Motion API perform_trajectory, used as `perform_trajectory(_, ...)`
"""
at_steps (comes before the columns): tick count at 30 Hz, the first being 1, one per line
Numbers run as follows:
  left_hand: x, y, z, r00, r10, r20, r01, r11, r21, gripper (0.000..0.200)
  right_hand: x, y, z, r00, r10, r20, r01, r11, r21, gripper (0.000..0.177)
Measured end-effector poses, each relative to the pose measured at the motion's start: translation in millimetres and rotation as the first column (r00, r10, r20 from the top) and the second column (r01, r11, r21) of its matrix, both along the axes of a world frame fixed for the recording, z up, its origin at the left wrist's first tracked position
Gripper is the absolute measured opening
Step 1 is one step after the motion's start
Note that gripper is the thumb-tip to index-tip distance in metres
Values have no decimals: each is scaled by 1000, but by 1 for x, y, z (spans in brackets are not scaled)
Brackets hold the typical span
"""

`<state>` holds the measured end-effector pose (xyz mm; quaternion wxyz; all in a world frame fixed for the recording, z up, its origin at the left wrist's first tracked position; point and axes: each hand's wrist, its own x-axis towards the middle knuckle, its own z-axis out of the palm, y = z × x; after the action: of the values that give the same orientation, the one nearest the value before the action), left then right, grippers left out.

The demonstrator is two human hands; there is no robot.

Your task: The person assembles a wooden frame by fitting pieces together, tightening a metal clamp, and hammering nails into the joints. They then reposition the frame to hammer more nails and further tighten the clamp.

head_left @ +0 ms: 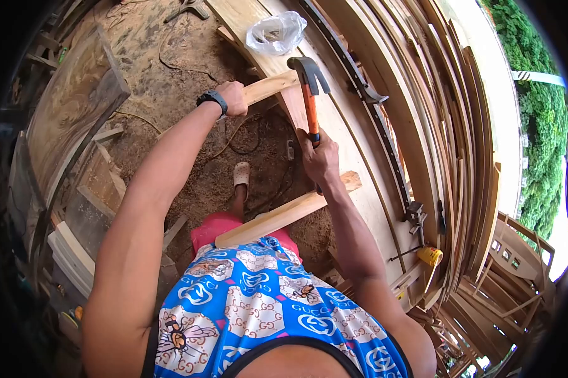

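Observation:
My left hand, with a black watch at the wrist, is closed around the near end of a wooden bar. The bar's far end lies over the edge of the workbench. In my right hand is a claw hammer with an orange and black handle, its dark head up close to the bar's far end. A pinkish wooden piece runs from that bar toward the right hand, partly hidden by the hammer. Below, a second wooden bar reaches from my waist to the bench, passing under my right forearm.
A clear plastic bag sits on the plank bench. Along it runs a long black bar clamp, with a yellow tape measure at its near end. Stacked boards stand beyond. Sawdust and cords cover the ground.

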<state>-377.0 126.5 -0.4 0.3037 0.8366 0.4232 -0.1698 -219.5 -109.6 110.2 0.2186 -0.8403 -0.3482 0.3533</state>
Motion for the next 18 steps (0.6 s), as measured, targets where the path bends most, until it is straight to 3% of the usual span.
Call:
perform_trajectory(5,-1,3,-4,1000,-9,22,9,1000,6,53,12,3,-31,993,87,78,-84,996,-33,48)
perform_trajectory(8,-1,6,-9,999,-17,32,16,999,30,51,2,8,10,999,50,18,-49,999,-21,44)
perform_trajectory(11,0,4,3,1000,-17,-4,17,1000,22,47,-9,6,48,993,-96,-71,116,914,390,30)
perform_trajectory(12,0,4,2,1000,-19,-6,19,1000,19,47,-4,5,48,998,-28,-50,52,812,581,26)
perform_trajectory(15,-1,2,0,1000,14,13,-14,1000,12,47,-4,-4,10,999,-45,-24,49,712,701,23)
perform_trajectory(17,0,1,2,1000,29,8,-29,999,14,48,7,2,-17,988,23,153,-63,964,259,31)
perform_trajectory(18,-1,-1,0,999,29,16,-29,999,22,48,21,4,-42,975,148,166,-145,989,-26,39)
